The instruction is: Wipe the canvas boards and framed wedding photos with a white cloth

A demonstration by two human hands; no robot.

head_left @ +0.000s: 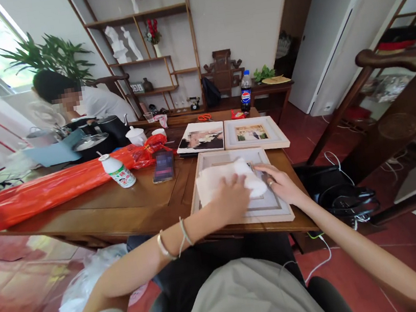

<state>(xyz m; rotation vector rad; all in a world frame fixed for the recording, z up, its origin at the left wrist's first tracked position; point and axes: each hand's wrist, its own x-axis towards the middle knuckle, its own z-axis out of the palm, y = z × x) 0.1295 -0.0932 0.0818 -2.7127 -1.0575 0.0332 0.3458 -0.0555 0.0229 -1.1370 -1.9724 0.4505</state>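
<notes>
A white cloth point(211, 180) lies spread over a framed picture point(283, 211) at the table's near edge, hiding much of its middle. My left hand point(233, 199) presses down on this cloth, its fingers bent into the fabric and slightly blurred. On the frame's right side rests my right hand point(279, 184), open, with fingers stretched toward the cloth and a ring on one finger. Just beyond sit a second framed picture point(280, 134) and, beside it on the left, a photo print point(205, 136) on a stack.
Left on the wooden table point(148, 203) are a phone point(163, 166), a white bottle point(118, 171) and a long red plastic-wrapped bundle point(60, 181). A cola bottle point(246, 91) stands at the back. Another person point(105, 100) sits far left. A black bag point(328, 185) with cables is at right.
</notes>
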